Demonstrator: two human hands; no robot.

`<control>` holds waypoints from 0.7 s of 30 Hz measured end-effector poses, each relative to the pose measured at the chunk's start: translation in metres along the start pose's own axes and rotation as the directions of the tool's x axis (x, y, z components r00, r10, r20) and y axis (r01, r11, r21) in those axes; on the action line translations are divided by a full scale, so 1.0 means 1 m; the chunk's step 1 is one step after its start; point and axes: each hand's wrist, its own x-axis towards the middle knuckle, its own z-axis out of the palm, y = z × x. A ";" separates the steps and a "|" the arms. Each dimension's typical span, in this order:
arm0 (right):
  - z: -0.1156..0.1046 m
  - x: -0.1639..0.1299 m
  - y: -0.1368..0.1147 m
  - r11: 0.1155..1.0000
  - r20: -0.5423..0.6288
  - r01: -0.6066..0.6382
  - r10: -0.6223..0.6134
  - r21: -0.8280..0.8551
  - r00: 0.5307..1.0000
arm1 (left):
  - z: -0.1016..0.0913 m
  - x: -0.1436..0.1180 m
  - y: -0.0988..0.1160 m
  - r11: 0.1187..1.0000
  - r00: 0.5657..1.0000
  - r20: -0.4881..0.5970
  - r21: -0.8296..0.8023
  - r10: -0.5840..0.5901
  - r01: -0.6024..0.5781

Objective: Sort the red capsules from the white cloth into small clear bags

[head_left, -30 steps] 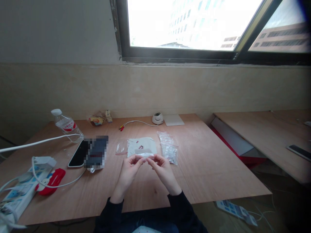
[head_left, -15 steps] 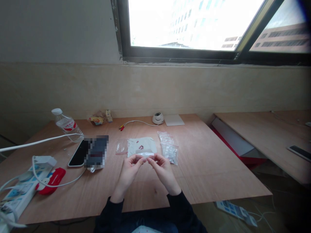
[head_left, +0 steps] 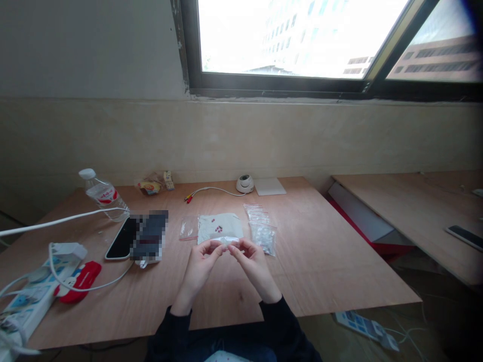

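both hands up over the middle of the worktop (head_left: 320, 261), a bit toward its near edge. left hand (head_left: 199, 264) and right hand (head_left: 252, 262) pinch one small clear bag (head_left: 225, 241) between them, thumb and forefinger of each pressed on its two ends; other fingers loosely curled. bag is off the surface, held level. contents too small to tell.

just beyond the hands: white cloth (head_left: 220, 227) lying flat, a few small red bits on it. left of the cloth, touching or nearly so, an empty-looking zip bag (head_left: 187, 229). right of the cloth, a pile of clear zip bags (head_left: 261, 226) running toward the far edge, the nearest one filled with something grey.

left half of the worktop: phone (head_left: 121, 239) face up next to a blurred dark item, white cable (head_left: 60, 220) running over them from the left edge. near left corner: power strip (head_left: 26, 299) with a white charger plugged in, red object (head_left: 79, 281) just beside it. water bottle (head_left: 102, 194) lying tilted near the far left corner.

along the far edge: snack wrapper (head_left: 151, 185), small dome camera (head_left: 245, 183) with a lead ending in red and yellow plugs, white flat pad (head_left: 269, 186) just beside the camera.

dark sleeves at the near edge.
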 end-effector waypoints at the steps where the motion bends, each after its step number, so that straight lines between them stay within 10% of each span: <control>1: 0.000 0.000 -0.001 1.000 0.002 -0.014 0.014 0.002 1.000 | 0.000 0.000 0.001 1.000 1.000 0.009 -0.006 0.000 0.000; 21: 0.002 -0.006 -0.009 0.999 0.203 -0.032 0.030 0.006 0.979 | 0.000 -0.004 0.011 1.000 0.990 0.139 0.012 0.027 -0.028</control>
